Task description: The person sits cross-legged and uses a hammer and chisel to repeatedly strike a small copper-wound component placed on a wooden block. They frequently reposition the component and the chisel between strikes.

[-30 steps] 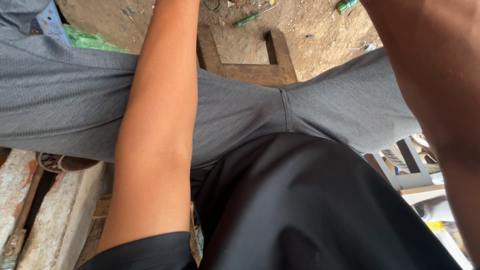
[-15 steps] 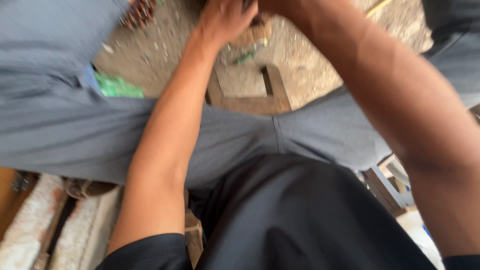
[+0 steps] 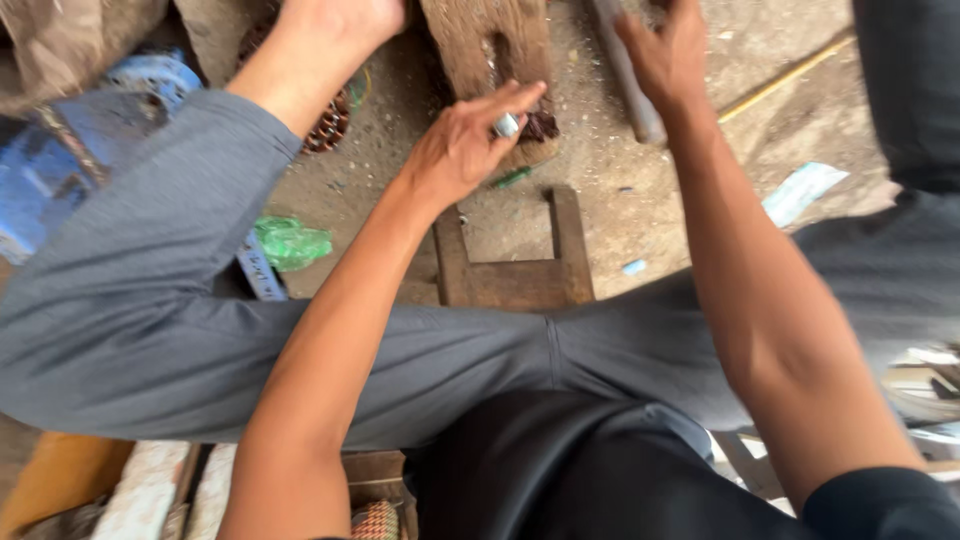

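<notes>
Under the left hand: a wooden block (image 3: 485, 50) lies on the dirt ground, with a long slot cut down its middle.
Left hand: the left hand (image 3: 455, 150) reaches out over the near end of the block. Its thumb and fingers pinch a small silver piece (image 3: 507, 125), and one finger points straight out.
Silver piece: it sits at the fingertips, right at the near end of the slot. It is too small to tell what it is.
Right hand: the right hand (image 3: 665, 60) is spread wide and holds nothing. It hovers just beside a grey rod (image 3: 630, 80) lying past the block. I cannot tell if it touches the rod.
Step in hand: it looks like the silver piece is being lined up at the block while the other hand goes toward the rod.
What the next move needs: I think the pinch has to stay tight and still, and the right hand needs a good grip on the rod.
Near the left arm: a green bag (image 3: 290, 243) lies on the ground off to the left of the arm, and a wooden frame (image 3: 510, 280) sits below the hand, by the knees.
</notes>
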Motion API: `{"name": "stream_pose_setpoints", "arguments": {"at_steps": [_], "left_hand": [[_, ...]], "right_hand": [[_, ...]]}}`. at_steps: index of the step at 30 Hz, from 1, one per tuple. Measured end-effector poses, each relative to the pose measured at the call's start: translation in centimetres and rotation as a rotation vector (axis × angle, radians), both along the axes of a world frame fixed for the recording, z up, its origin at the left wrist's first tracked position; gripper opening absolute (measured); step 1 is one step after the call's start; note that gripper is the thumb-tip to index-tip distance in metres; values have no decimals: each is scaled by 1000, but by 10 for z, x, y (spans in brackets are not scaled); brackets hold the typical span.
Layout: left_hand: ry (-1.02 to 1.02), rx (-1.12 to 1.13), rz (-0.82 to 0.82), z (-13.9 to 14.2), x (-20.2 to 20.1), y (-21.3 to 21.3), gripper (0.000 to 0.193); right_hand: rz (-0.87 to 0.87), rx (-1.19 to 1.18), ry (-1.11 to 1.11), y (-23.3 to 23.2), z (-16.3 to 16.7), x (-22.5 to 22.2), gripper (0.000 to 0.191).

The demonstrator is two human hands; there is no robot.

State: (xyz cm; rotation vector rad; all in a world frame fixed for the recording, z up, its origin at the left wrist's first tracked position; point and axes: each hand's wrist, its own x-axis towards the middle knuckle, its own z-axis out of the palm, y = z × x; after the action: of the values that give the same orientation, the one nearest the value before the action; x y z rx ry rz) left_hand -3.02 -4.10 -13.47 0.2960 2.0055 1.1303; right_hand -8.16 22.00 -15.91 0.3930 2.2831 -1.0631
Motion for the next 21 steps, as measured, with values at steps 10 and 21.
{"name": "stream_pose_setpoints", "arguments": {"at_steps": [10,21], "left_hand": [[31,42,-11,2,6,-2,51],[274,197,35,-22,-2,6,45]], "right_hand": [[-72,424,-225,1,-11,37,55],[351,-169,-252,9,232,9,51]]}}
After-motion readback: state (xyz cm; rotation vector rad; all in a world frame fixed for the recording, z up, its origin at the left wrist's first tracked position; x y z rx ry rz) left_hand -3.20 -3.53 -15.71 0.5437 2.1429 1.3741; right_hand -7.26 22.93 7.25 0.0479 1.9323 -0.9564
